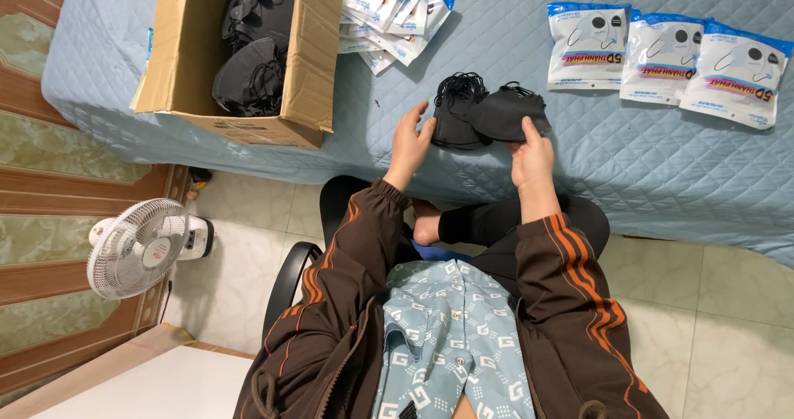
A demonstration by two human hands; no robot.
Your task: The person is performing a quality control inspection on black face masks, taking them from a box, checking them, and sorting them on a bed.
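right hand pinches the soft, curved black mask; left hand, fingers spread, touches the black mask stack just left of that mask.

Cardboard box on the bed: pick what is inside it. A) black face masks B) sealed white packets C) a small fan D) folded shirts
A: the open cardboard box holds piles of black face masks; the sealed packets lie outside it on the blue quilt.
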